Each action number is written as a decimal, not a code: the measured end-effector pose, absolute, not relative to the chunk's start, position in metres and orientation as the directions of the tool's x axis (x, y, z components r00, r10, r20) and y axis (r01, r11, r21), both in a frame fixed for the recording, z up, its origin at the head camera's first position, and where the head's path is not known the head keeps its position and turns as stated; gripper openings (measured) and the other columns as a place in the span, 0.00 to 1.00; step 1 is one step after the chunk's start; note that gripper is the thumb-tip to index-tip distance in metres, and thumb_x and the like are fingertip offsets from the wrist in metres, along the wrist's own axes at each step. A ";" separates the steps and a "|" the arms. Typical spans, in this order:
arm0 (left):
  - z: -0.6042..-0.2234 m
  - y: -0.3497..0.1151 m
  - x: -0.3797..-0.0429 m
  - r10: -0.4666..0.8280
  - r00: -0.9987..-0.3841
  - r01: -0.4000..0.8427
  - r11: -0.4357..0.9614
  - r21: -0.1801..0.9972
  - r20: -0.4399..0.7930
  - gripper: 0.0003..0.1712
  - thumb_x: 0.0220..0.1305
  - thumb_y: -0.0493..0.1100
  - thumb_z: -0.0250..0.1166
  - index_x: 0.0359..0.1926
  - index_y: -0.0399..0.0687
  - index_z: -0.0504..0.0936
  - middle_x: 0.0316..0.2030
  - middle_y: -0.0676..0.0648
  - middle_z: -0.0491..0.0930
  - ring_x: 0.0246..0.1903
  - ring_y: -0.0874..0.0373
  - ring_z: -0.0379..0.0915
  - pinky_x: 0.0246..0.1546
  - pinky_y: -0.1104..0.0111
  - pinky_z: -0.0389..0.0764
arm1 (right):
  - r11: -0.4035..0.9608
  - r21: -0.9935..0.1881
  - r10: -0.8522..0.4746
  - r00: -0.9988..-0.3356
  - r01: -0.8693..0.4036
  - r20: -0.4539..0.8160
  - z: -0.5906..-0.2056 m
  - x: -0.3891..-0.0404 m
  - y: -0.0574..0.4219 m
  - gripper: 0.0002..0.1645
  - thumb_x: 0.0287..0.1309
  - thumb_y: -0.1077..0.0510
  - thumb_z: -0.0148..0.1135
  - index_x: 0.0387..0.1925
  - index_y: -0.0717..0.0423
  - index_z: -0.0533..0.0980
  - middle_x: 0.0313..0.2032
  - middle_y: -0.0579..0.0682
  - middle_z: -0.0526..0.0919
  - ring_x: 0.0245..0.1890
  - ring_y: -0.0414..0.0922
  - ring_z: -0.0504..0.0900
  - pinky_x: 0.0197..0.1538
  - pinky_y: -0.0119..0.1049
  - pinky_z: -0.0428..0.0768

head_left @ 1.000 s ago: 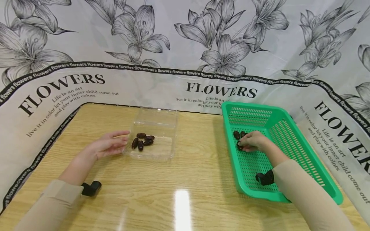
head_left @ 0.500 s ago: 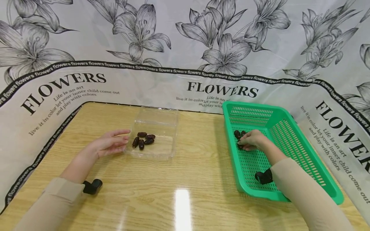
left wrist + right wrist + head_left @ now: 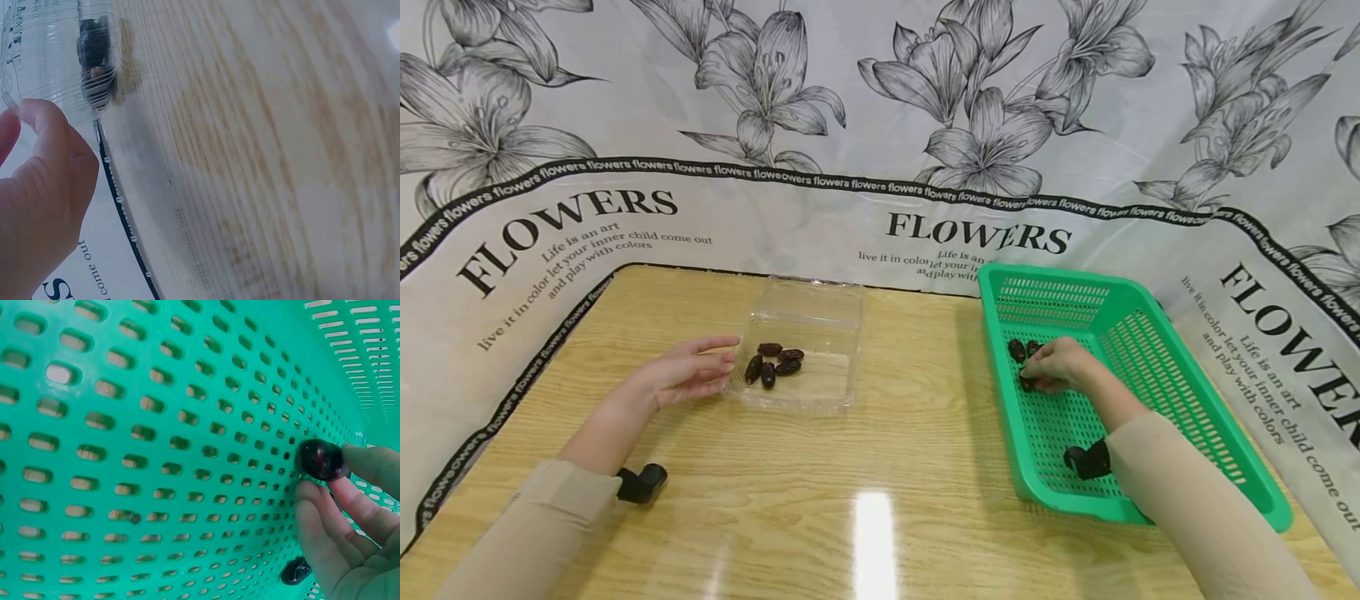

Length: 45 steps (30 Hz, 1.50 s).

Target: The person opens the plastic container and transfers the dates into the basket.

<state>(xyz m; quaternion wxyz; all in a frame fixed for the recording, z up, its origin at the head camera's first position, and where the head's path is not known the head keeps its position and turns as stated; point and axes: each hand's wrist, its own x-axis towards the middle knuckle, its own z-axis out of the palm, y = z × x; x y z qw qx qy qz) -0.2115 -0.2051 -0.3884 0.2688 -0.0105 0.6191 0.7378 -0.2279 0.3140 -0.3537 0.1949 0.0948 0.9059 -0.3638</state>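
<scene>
A clear plastic box (image 3: 820,385) with its lid folded back holds several dark brown dates (image 3: 768,375). My left hand (image 3: 694,372) is at the box's left side, fingertips against its edge and fingers loosely extended. In the left wrist view, the left hand (image 3: 47,165) touches the box's corner. Inside the green basket (image 3: 1011,425), my right hand (image 3: 1060,365) pinches a date (image 3: 322,459) between thumb and fingers, near the perforated floor. Other dates (image 3: 1017,350) lie beside that hand in the basket; one date (image 3: 296,570) shows below the fingers in the right wrist view.
The wooden table (image 3: 805,483) lies between the box and the basket. A flower-printed white cloth (image 3: 820,225) hangs behind and at both sides. The basket's raised walls surround my right hand. Black wrist cameras (image 3: 642,483) are worn on both arms.
The right hand stays in the basket at the date, with only slight finger movement. My left hand remains at the box's edge. The whole view has shifted very slightly.
</scene>
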 end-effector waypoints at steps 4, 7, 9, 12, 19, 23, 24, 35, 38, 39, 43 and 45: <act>-0.388 -0.205 -0.212 0.385 -0.855 -0.410 -0.089 0.908 -0.349 0.39 0.64 0.30 0.55 0.71 0.35 0.46 0.49 0.43 0.64 0.34 0.63 0.74 0.36 0.76 0.80 | 0.717 -0.624 0.019 -0.903 0.311 -0.428 -0.351 -0.227 0.317 0.14 0.59 0.63 0.60 0.42 0.71 0.73 0.32 0.55 0.76 0.29 0.46 0.78 0.37 0.41 0.82; -0.388 -0.205 -0.212 0.389 -0.854 -0.411 -0.095 0.907 -0.346 0.40 0.63 0.29 0.55 0.71 0.35 0.45 0.48 0.44 0.65 0.34 0.63 0.74 0.36 0.76 0.80 | 0.718 -0.628 0.007 -0.906 0.299 -0.423 -0.347 -0.226 0.320 0.14 0.59 0.63 0.59 0.42 0.72 0.73 0.35 0.57 0.75 0.31 0.47 0.77 0.39 0.42 0.82; -0.387 -0.205 -0.212 0.391 -0.854 -0.411 -0.103 0.906 -0.343 0.40 0.63 0.29 0.55 0.71 0.35 0.45 0.46 0.44 0.66 0.33 0.64 0.73 0.36 0.76 0.80 | 0.719 -0.633 0.000 -0.911 0.287 -0.413 -0.341 -0.226 0.321 0.15 0.60 0.63 0.57 0.44 0.73 0.72 0.37 0.59 0.75 0.32 0.48 0.76 0.40 0.44 0.81; -0.386 -0.205 -0.212 0.396 -0.855 -0.407 -0.112 0.906 -0.335 0.40 0.62 0.28 0.54 0.71 0.34 0.44 0.45 0.45 0.67 0.32 0.64 0.73 0.35 0.76 0.80 | 0.718 -0.642 -0.011 -0.918 0.268 -0.396 -0.332 -0.227 0.321 0.21 0.62 0.61 0.55 0.50 0.75 0.70 0.41 0.61 0.76 0.35 0.50 0.77 0.42 0.45 0.81; -0.385 -0.205 -0.212 0.398 -0.852 -0.413 -0.111 0.904 -0.341 0.41 0.63 0.28 0.54 0.71 0.35 0.44 0.45 0.46 0.67 0.31 0.64 0.73 0.35 0.76 0.80 | 0.654 -0.715 -0.054 -0.927 0.248 -0.372 -0.309 -0.230 0.316 0.31 0.63 0.56 0.56 0.60 0.74 0.62 0.44 0.55 0.79 0.41 0.47 0.80 0.48 0.43 0.80; -0.386 -0.205 -0.212 0.394 -0.853 -0.416 -0.113 0.902 -0.344 0.40 0.63 0.28 0.54 0.71 0.35 0.44 0.44 0.46 0.68 0.31 0.65 0.74 0.34 0.76 0.80 | 0.597 -0.764 -0.086 -0.927 0.245 -0.365 -0.294 -0.235 0.311 0.34 0.63 0.53 0.57 0.62 0.71 0.60 0.37 0.41 0.79 0.40 0.41 0.80 0.50 0.41 0.79; -0.386 -0.205 -0.212 0.393 -0.853 -0.416 -0.113 0.902 -0.344 0.40 0.63 0.28 0.54 0.71 0.35 0.44 0.44 0.46 0.68 0.31 0.65 0.74 0.34 0.76 0.80 | 0.585 -0.773 -0.091 -0.927 0.246 -0.364 -0.291 -0.236 0.310 0.35 0.62 0.53 0.58 0.63 0.70 0.61 0.36 0.39 0.79 0.39 0.41 0.80 0.49 0.40 0.80; -0.386 -0.208 -0.211 0.386 -0.856 -0.410 -0.097 0.907 -0.346 0.40 0.63 0.29 0.56 0.71 0.36 0.45 0.44 0.47 0.69 0.32 0.64 0.74 0.35 0.76 0.80 | 0.502 -0.838 -0.159 -0.930 0.212 -0.331 -0.263 -0.236 0.276 0.35 0.59 0.56 0.62 0.61 0.70 0.62 0.40 0.46 0.79 0.39 0.41 0.81 0.49 0.38 0.80; -0.386 -0.207 -0.212 0.386 -0.855 -0.413 -0.102 0.905 -0.347 0.40 0.62 0.29 0.56 0.71 0.36 0.46 0.42 0.48 0.71 0.32 0.64 0.74 0.35 0.76 0.80 | 0.486 -0.850 -0.173 -0.930 0.205 -0.324 -0.259 -0.236 0.266 0.36 0.58 0.56 0.63 0.62 0.70 0.61 0.42 0.48 0.80 0.40 0.42 0.82 0.49 0.38 0.80; -0.387 -0.207 -0.212 0.386 -0.854 -0.413 -0.100 0.905 -0.347 0.40 0.62 0.29 0.56 0.71 0.36 0.46 0.41 0.48 0.72 0.32 0.64 0.74 0.35 0.76 0.80 | 0.483 -0.852 -0.179 -0.929 0.204 -0.324 -0.259 -0.237 0.262 0.35 0.58 0.57 0.62 0.62 0.70 0.62 0.42 0.48 0.80 0.40 0.42 0.81 0.49 0.38 0.80; -0.387 -0.205 -0.212 0.382 -0.854 -0.419 -0.103 0.902 -0.354 0.40 0.62 0.29 0.57 0.71 0.36 0.46 0.41 0.48 0.72 0.32 0.64 0.75 0.35 0.76 0.80 | 0.472 -0.859 -0.209 -0.921 0.199 -0.328 -0.260 -0.242 0.245 0.33 0.59 0.58 0.61 0.61 0.69 0.63 0.40 0.46 0.79 0.38 0.40 0.81 0.50 0.38 0.79; -0.388 -0.205 -0.213 0.379 -0.854 -0.424 -0.109 0.899 -0.356 0.40 0.62 0.29 0.56 0.71 0.36 0.46 0.41 0.48 0.72 0.32 0.64 0.75 0.35 0.76 0.80 | 0.469 -0.861 -0.221 -0.918 0.197 -0.330 -0.261 -0.244 0.234 0.31 0.60 0.59 0.60 0.61 0.69 0.64 0.42 0.48 0.78 0.38 0.40 0.81 0.50 0.39 0.79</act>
